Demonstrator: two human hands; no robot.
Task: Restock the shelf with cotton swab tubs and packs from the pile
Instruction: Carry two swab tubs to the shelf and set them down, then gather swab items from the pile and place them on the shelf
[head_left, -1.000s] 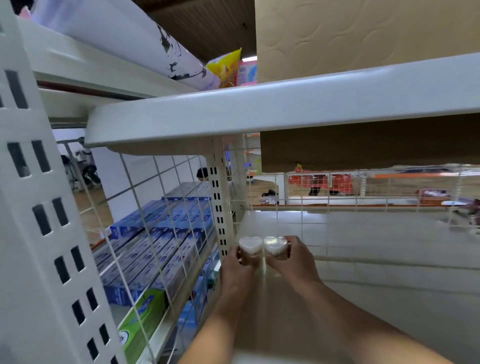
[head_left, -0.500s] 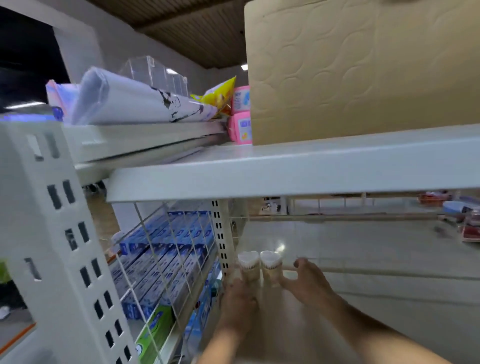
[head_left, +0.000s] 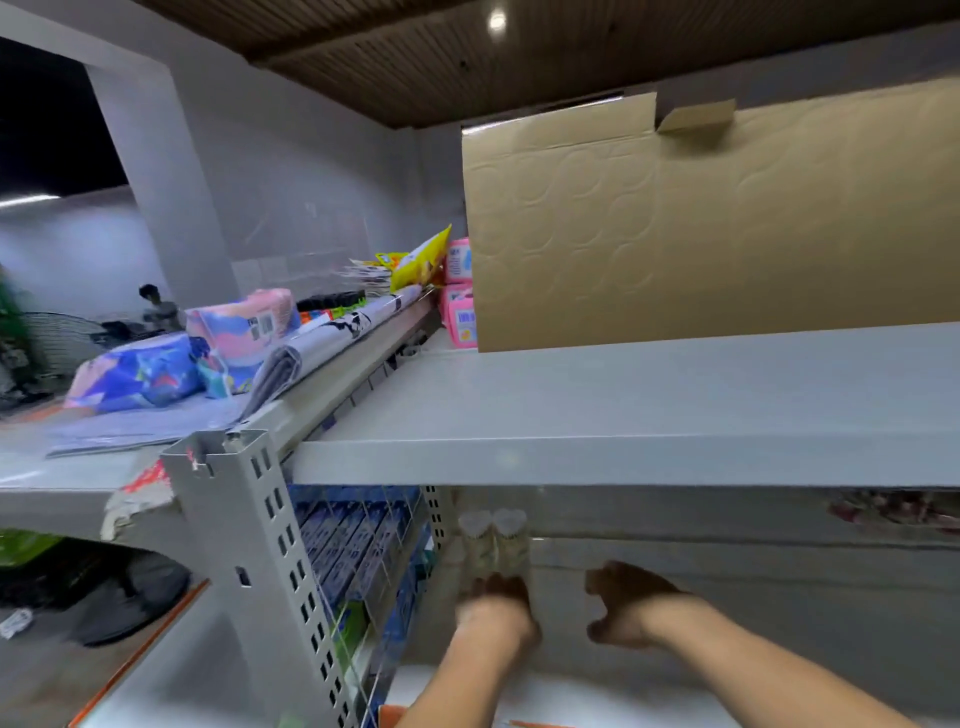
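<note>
left hand (head_left: 493, 605) sits at the base of the two heart-lid swab tubs (head_left: 493, 540), fingers up against the near side of them; picture is motion-blurred so cannot tell whether the fingers curl round a tub or only touch. Right hand (head_left: 628, 603) is apart from the tubs, just to the right of the left hand, holding nothing, fingers loosely bent with thumb spread, palm down over the lower shelf (head_left: 779, 623)

Tubs stand upright side by side, touching each other, just beyond the left hand's fingertips, at the left end of the lower shelf next to the perforated rear post (head_left: 434, 514). Both forearms come in from the bottom edge toward them

Left of the left hand, past a wire mesh divider (head_left: 363, 566), rows of blue boxes (head_left: 343, 540) fill the neighbouring bay, a green box (head_left: 353, 629) below them. Nearer and further left stands a grey slotted upright (head_left: 260, 545)

Straight above both hands runs the grey upper shelf (head_left: 623, 415). On it, above and right of the hands, a big cardboard box (head_left: 701, 228); pink packs (head_left: 460, 301) touch its left side, a yellow bag (head_left: 421, 260) just left of those. Far up-left of the hands, on the adjoining shelf top, lie a rolled printed sheet (head_left: 332, 343) and pink-blue soft packs (head_left: 197, 353)
</note>
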